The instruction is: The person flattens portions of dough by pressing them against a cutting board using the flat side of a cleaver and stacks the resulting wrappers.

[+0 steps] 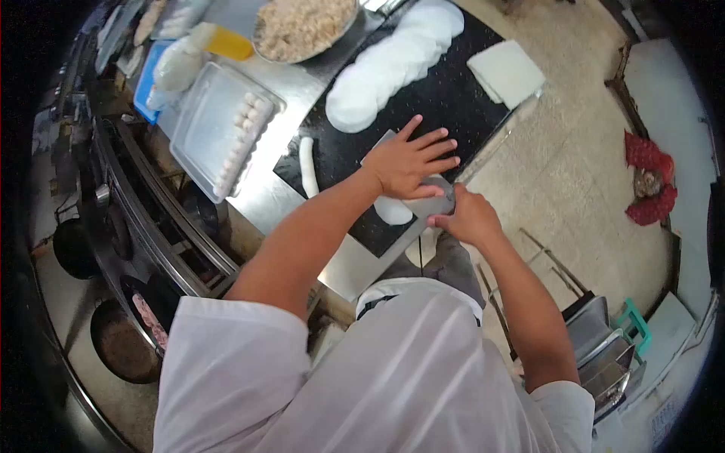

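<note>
My left hand (pixel 408 166) lies palm down with its fingers spread on a wide, flat metal blade (pixel 435 201). At the near end of that blade, my right hand (pixel 474 217) has its fingers wrapped round the grip, which it mostly hides. A thin white dough round (pixel 394 212) pokes out from under the blade on the black board (pixel 450 98). To the left on the board is a white dough strip (pixel 308 167). Farther up, several overlapping white rounds (pixel 393 68) form a long row. A stack of white square sheets (pixel 507 73) sits at the board's right edge.
Left of the board are a clear tray (pixel 214 113) with several small dough pieces and a yellow-filled container (pixel 229 43). A metal bowl of filling (pixel 305 29) stands at the back. Pans (pixel 124 341) are at lower left, a metal rack (pixel 600 351) at lower right.
</note>
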`<action>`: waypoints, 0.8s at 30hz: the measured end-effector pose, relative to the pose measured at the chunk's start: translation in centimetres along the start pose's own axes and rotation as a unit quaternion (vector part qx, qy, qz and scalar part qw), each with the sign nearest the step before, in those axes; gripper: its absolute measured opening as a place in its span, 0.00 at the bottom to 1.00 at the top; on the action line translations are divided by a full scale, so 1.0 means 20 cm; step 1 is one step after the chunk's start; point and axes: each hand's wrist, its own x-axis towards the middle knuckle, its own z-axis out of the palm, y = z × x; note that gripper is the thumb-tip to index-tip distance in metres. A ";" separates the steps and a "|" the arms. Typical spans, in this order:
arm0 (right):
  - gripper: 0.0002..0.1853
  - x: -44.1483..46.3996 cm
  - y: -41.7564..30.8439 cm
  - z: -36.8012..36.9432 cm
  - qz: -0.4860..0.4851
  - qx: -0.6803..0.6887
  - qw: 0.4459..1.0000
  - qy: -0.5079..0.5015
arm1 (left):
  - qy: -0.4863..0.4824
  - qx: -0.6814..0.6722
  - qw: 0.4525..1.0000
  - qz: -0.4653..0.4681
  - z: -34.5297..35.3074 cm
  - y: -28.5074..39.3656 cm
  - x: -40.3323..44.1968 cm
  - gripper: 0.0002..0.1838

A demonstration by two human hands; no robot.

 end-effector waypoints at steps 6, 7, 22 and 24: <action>0.40 -0.23 0.14 0.34 -0.017 0.046 0.999 0.019 | -0.014 -0.051 0.998 -0.024 0.07 0.21 -0.14 0.38; 0.40 -0.35 0.16 0.40 -0.007 0.069 0.998 0.009 | -0.054 -0.049 0.997 0.001 0.04 0.31 -0.17 0.37; 0.38 -0.30 0.19 0.35 -0.020 0.083 0.996 0.008 | 0.015 -0.044 0.999 -0.011 0.10 0.27 -0.10 0.37; 0.39 -0.27 0.23 0.37 -0.015 0.113 0.993 0.005 | -0.006 -0.104 0.994 0.017 0.15 0.36 -0.07 0.38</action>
